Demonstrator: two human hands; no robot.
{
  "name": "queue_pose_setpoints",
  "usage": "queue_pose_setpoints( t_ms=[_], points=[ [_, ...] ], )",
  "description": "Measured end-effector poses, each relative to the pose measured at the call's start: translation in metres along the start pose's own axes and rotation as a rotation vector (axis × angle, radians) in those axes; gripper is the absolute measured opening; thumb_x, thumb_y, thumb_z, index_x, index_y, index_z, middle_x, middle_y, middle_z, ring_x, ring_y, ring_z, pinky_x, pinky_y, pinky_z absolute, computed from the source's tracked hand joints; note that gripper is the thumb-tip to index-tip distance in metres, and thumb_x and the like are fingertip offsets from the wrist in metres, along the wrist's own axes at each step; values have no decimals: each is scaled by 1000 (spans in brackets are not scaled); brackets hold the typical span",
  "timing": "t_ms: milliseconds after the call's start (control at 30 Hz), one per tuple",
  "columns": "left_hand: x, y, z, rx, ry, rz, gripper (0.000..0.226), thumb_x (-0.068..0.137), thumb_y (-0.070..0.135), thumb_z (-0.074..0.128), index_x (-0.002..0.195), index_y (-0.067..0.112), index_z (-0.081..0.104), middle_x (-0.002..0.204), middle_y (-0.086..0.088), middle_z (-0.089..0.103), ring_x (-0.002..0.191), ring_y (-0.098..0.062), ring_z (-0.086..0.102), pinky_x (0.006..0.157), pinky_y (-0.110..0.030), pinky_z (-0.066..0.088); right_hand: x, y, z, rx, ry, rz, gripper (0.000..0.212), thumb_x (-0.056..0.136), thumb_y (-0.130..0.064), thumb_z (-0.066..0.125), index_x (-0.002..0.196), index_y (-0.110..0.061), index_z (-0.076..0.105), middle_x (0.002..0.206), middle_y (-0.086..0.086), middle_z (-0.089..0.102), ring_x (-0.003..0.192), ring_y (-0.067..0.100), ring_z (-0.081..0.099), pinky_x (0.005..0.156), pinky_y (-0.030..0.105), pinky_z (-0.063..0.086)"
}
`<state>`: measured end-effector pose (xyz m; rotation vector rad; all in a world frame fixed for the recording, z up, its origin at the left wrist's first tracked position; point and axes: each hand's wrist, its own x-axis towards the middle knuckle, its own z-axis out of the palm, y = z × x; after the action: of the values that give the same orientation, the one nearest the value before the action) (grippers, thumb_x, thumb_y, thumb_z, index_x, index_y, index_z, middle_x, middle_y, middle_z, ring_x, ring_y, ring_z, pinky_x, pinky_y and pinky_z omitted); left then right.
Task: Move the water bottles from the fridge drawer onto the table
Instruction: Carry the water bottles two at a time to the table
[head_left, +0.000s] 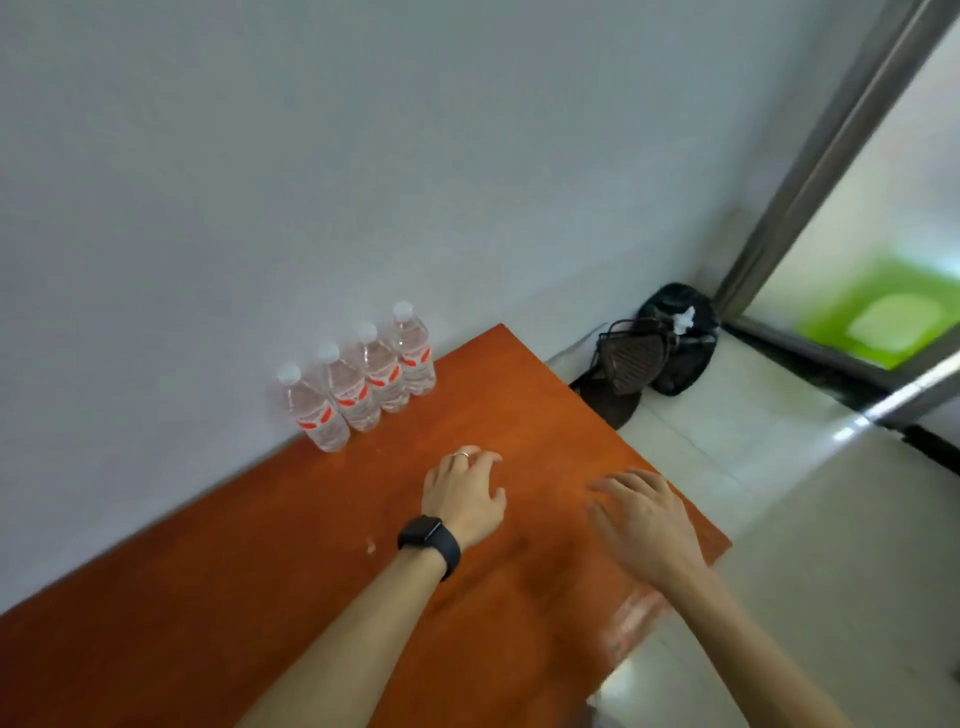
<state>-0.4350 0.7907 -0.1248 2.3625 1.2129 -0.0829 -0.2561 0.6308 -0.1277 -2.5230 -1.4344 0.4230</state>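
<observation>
Several clear water bottles (363, 379) with white caps and red-and-white labels stand upright in a row against the wall, at the back of the orange-brown table (260, 571). My left hand (465, 491), with a ring and a black watch on the wrist, hovers over the table a little in front of the bottles, its fingers loosely bent and holding nothing. My right hand (641, 517) is over the table's right edge with fingers spread and nothing in it. No fridge drawer is in view.
A grey wall runs behind the table. On the pale tiled floor past the table's far corner stand a small dark fan (631, 361) and a black bin bag (680, 338). A metal-framed sliding door (810, 176) is at the right.
</observation>
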Motion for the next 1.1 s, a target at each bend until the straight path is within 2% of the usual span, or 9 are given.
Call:
queue_pose_setpoints(
  t_ms=[67,133,333,467,600,733,933,1100],
  points=[
    [3,52,12,67,-24,135,44,97,42,51,141,37,48,154,4,39,142,-21,34,117,-42,27,-35,45,-11,3,31,119,43,99,-58,33,130,-42,59,139,-17,56,138,16,38,111,40,37],
    [5,109,24,120,-34,274,44,97,41,51,141,37,49,153,4,40,143,-19,33,117,-41,27,-70,91,-27,46,83,254,43,100,-58,35,131,-41,59,140,-16,56,139,18,37,114,38,35],
    [-15,302,79,201,-89,619,42,95,39,54,137,34,53,145,4,49,135,-20,43,110,-37,34,-192,234,-86,111,301,591,37,98,-49,48,129,-35,63,136,-13,60,134,15,44,111,33,34],
    [-51,435,129,174,-156,794,41,96,40,53,136,32,55,143,2,52,129,-21,49,108,-38,39,-283,318,-130,91,434,743,34,97,-45,53,126,-33,66,130,-12,64,129,16,47,108,31,34],
    [-105,560,177,151,-193,949,39,97,39,54,135,33,55,143,1,54,129,-21,51,106,-39,43,-371,392,-170,91,525,857,36,97,-48,52,128,-34,63,133,-14,62,133,17,45,111,36,37],
    [-158,664,209,103,-237,1089,40,96,38,53,135,31,55,142,2,54,129,-20,50,105,-37,44,-447,456,-209,61,624,957,37,96,-50,51,127,-36,63,132,-16,61,132,16,44,110,34,36],
    [-208,786,253,22,-292,1255,36,97,36,55,133,30,57,138,3,54,129,-17,50,104,-32,43,-526,534,-251,114,770,1076,39,97,-48,49,132,-35,60,136,-17,58,135,14,40,112,33,33],
    [-221,871,304,6,-355,1306,36,96,37,55,132,32,57,136,6,54,127,-14,51,101,-32,46,-559,608,-269,137,821,1109,40,96,-49,51,131,-35,60,134,-15,60,130,13,45,109,34,39]
  ],
)
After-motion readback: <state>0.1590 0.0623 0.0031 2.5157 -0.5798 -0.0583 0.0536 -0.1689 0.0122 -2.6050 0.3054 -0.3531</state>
